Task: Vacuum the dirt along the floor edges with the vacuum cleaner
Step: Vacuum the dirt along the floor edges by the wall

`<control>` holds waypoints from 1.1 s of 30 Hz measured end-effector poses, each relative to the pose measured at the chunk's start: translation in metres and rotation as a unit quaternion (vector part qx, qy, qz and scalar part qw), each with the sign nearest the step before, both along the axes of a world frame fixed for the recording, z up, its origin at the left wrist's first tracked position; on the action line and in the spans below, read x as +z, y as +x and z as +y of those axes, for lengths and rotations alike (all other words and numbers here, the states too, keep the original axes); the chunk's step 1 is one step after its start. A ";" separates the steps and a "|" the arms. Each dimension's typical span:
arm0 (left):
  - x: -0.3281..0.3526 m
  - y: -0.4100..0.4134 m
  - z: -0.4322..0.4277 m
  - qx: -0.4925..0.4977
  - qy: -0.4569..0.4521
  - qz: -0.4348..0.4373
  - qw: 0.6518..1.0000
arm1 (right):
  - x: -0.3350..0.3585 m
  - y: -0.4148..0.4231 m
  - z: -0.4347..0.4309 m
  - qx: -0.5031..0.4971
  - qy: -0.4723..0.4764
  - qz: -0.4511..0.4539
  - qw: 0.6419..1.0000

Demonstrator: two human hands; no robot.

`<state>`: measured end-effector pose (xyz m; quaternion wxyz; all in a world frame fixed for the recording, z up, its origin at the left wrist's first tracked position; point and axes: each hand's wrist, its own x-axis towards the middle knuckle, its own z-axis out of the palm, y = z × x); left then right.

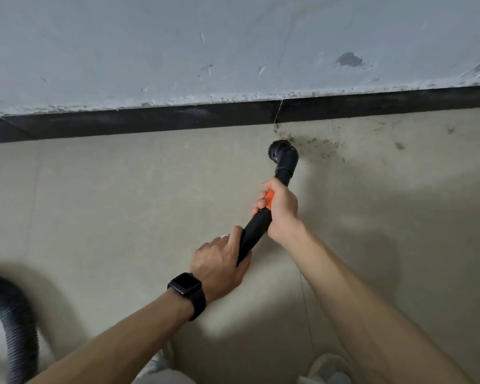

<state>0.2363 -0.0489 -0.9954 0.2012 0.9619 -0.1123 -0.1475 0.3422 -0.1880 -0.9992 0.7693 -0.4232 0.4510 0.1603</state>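
Note:
A black vacuum wand [257, 227] with an orange band runs up and to the right across the beige floor. Its round brush nozzle [282, 153] sits on the floor just below the black skirting [150, 120]. Dark specks of dirt [327, 146] lie scattered right of the nozzle, along the edge. My right hand [281, 209] grips the wand at the orange band. My left hand [222, 261], with a black watch on the wrist, holds the wand's lower end, which it hides.
A ribbed black hose [14, 322] curves down the bottom left corner. A scuffed pale grey wall [233, 45] rises above the skirting. My shoes [327, 367] show at the bottom edge. More dirt specks [399, 145] lie farther right.

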 end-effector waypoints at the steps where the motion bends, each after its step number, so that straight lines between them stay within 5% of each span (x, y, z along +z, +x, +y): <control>1: -0.002 -0.001 0.000 0.000 -0.004 -0.002 1.000 | -0.002 -0.001 0.001 0.002 -0.010 0.001 1.000; 9: -0.017 0.017 0.001 0.015 -0.046 -0.008 0.999 | -0.011 0.020 0.006 0.027 -0.094 -0.009 0.995; 33: -0.045 0.049 -0.001 0.039 -0.075 -0.017 0.996 | -0.027 0.056 0.010 0.069 -0.140 -0.034 0.987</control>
